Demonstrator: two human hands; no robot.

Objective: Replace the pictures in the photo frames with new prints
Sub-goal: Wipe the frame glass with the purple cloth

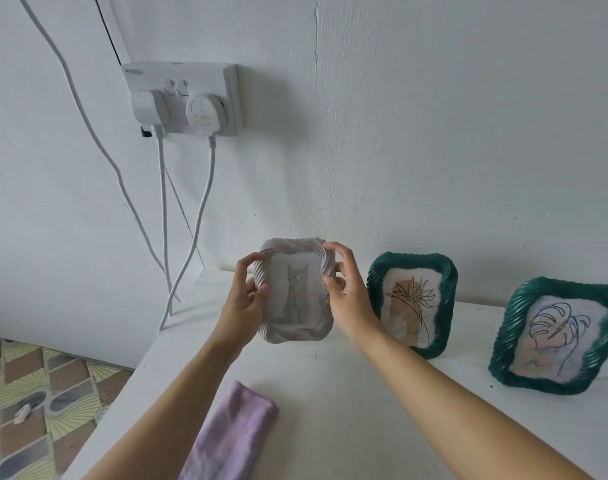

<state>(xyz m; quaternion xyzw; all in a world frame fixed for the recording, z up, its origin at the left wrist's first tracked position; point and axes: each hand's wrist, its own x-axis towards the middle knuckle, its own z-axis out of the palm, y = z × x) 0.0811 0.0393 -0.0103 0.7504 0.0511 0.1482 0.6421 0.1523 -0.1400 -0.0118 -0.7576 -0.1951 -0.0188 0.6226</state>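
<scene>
So, my left hand and right hand both grip the white cat frame, fingers curled; a slip could topple the green flower frame just beside.

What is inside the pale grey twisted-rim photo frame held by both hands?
A print of a seated grey kitten fills the pale grey twisted-rim photo frame, gripped by the left hand and right hand. Anything behind the print is covered.

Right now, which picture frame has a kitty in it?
The white frame, held by the left hand and right hand. The middle green frame and end green frame show plants.
</scene>
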